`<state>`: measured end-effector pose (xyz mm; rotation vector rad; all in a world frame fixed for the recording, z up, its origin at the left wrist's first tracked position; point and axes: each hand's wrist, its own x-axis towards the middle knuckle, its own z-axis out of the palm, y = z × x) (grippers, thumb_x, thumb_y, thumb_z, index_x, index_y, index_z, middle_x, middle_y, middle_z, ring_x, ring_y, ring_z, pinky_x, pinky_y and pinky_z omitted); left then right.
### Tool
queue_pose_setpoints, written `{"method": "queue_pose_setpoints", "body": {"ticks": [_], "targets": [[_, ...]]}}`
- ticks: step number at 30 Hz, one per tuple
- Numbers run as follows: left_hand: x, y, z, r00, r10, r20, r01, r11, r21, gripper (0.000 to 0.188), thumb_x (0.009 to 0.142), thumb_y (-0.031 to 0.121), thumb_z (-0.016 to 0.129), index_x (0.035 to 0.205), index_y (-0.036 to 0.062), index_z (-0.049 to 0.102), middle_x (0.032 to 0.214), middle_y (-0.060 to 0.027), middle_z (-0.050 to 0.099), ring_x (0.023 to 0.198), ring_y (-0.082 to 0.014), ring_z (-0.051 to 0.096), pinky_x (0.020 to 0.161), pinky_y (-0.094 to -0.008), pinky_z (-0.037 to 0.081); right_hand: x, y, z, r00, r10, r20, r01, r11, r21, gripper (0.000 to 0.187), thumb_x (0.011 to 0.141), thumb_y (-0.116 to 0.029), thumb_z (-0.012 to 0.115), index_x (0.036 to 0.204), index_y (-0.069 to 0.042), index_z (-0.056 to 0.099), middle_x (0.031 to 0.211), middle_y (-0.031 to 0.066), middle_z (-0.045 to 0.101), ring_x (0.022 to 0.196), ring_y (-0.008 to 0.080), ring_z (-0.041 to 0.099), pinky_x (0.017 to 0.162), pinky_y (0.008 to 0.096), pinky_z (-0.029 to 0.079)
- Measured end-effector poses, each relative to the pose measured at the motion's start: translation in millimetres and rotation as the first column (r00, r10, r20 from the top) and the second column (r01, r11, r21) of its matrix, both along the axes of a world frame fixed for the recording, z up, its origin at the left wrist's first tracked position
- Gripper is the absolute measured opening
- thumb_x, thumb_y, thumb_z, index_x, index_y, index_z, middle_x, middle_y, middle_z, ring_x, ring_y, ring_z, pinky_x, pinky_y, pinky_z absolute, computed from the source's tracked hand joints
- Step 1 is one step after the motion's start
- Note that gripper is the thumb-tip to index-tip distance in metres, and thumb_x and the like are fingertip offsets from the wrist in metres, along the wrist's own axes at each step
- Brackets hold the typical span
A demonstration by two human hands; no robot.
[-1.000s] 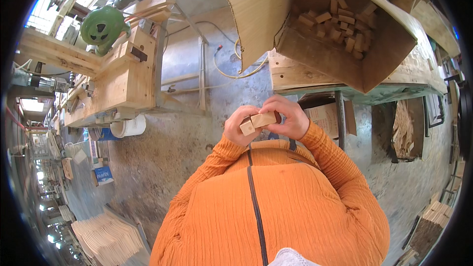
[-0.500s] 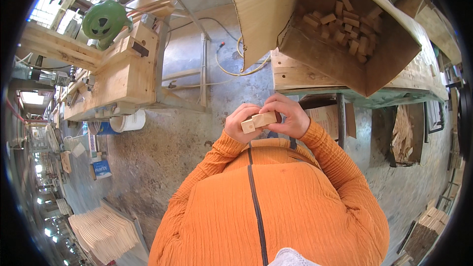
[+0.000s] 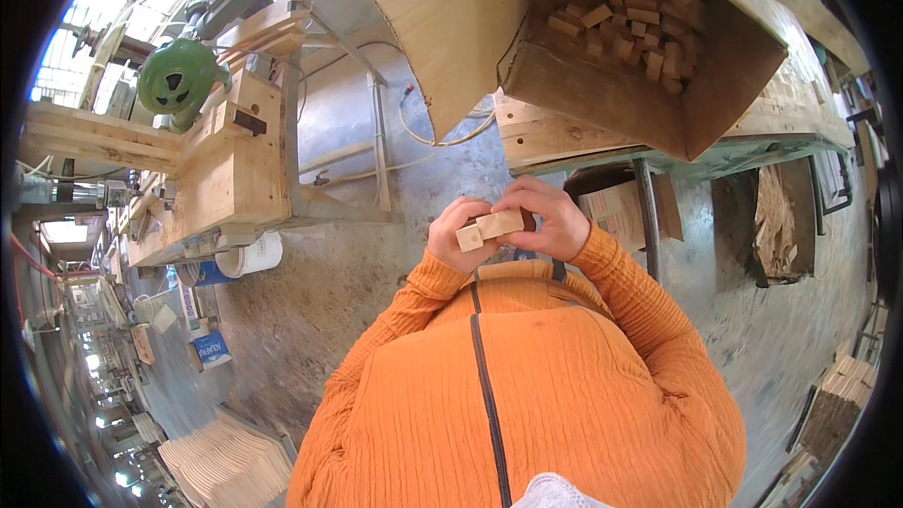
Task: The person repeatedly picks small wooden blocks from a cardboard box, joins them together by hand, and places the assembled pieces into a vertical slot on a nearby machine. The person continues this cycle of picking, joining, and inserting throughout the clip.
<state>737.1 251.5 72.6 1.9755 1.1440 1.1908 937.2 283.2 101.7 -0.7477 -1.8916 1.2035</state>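
Close in front of my chest, my two hands hold a pair of small pale wooden blocks side by side. My left hand (image 3: 451, 231) is closed on the left block (image 3: 469, 237), which has a round mark on its end face. My right hand (image 3: 555, 221) grips the right block (image 3: 500, 224) between thumb and fingers. The two blocks appear to touch, the right one a little farther from me. Beyond my right hand, a large open cardboard box (image 3: 602, 103) with several similar wooden blocks (image 3: 641, 17) inside sits on a bench.
A wooden workbench (image 3: 235, 179) with a green machine (image 3: 177, 77) stands at the far left. The box's bench (image 3: 536, 136) is ahead right, with a cardboard carton (image 3: 621, 212) under it. A hose (image 3: 451, 141) lies on the floor. Stacked wooden strips (image 3: 226, 461) are at near left.
The surroundings have shifted in the view: the cardboard box and bench now appear farther left and slightly higher. My hands keep the same hold on the two blocks.
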Motion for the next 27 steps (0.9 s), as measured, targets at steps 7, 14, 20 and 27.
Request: {"method": "queue_pose_setpoints", "body": {"ticks": [7, 14, 20, 27], "targets": [[-1, -7, -10, 0.984, 0.040, 0.171, 0.031, 0.918, -0.395, 0.034, 0.073, 0.002, 0.078, 0.100, 0.0010, 0.059, 0.096, -0.0069, 0.065, 0.084, -0.0111, 0.061, 0.072, -0.0270, 0.051, -1, 1, -4, 1.000, -0.015, -0.017, 0.010, 0.965, -0.262, 0.036, 0.070, -0.004, 0.072, 0.105, -0.005, 0.064, 0.089, 0.0059, 0.060, 0.069, 0.0124, 0.057, 0.062, 0.0256, 0.048], [-5, -11, -20, 0.891, 0.062, 0.450, 0.158, 0.886, -0.435, 0.039, 0.076, -0.001, 0.075, 0.108, -0.0007, 0.054, 0.102, -0.0079, 0.066, 0.091, -0.0122, 0.062, 0.077, -0.0278, 0.053, -3, 6, -10, 0.999, 0.022, -0.046, -0.030, 0.982, -0.188, 0.037, 0.073, -0.007, 0.075, 0.109, -0.006, 0.065, 0.086, 0.0043, 0.061, 0.064, 0.0109, 0.054, 0.060, 0.0233, 0.047], [-12, -2, -17, 0.994, -0.008, 0.106, 0.018, 0.996, -0.091, 0.037, 0.077, 0.001, 0.075, 0.108, 0.0008, 0.055, 0.100, -0.0084, 0.065, 0.089, -0.0125, 0.062, 0.073, -0.0258, 0.052, -5, 4, -8, 0.999, 0.018, -0.044, -0.028, 0.976, -0.216, 0.037, 0.076, -0.008, 0.076, 0.112, -0.007, 0.065, 0.087, 0.0036, 0.061, 0.064, 0.0090, 0.055, 0.059, 0.0231, 0.047], [3, -16, -3, 0.809, 0.157, 0.566, 0.108, 0.907, -0.406, 0.043, 0.069, 0.002, 0.079, 0.108, 0.0011, 0.061, 0.102, -0.0115, 0.065, 0.094, -0.0218, 0.060, 0.079, -0.0320, 0.050, -4, -1, -11, 0.997, -0.003, -0.073, -0.017, 0.963, -0.268, 0.035, 0.076, -0.006, 0.076, 0.109, -0.008, 0.064, 0.087, 0.0030, 0.059, 0.064, 0.0081, 0.057, 0.058, 0.0227, 0.047]]}}
